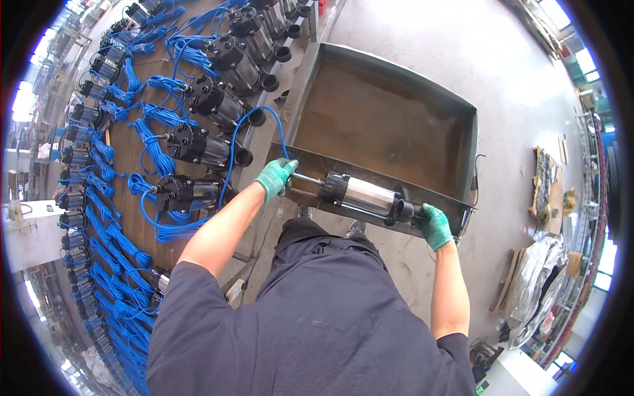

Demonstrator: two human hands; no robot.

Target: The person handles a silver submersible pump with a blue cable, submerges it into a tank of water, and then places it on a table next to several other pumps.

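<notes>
A submersible pump (pixel 370 194) with a shiny steel barrel and black ends lies level across the near edge of a metal water tank (pixel 310 153). My left hand (pixel 276 178), in a green glove, is closed at its left end, where a thin metal rod and the blue cable (pixel 281 125) come out. From there the cable loops up and over to the left. At the other end my right hand (pixel 434 226), also green-gloved, is wrapped around the black end piece next to the pump's outlet. Its fingertips are partly hidden behind that end.
To the left, a brown-topped table (pixel 135 165) carries rows of similar pumps (pixel 198 145) with bundled blue cables (pixel 155 148). Brownish water (pixel 383 119) lies in the tank beyond the pump. Wrapped sheets (pixel 538 280) and a pallet (pixel 551 188) stand on the floor at right.
</notes>
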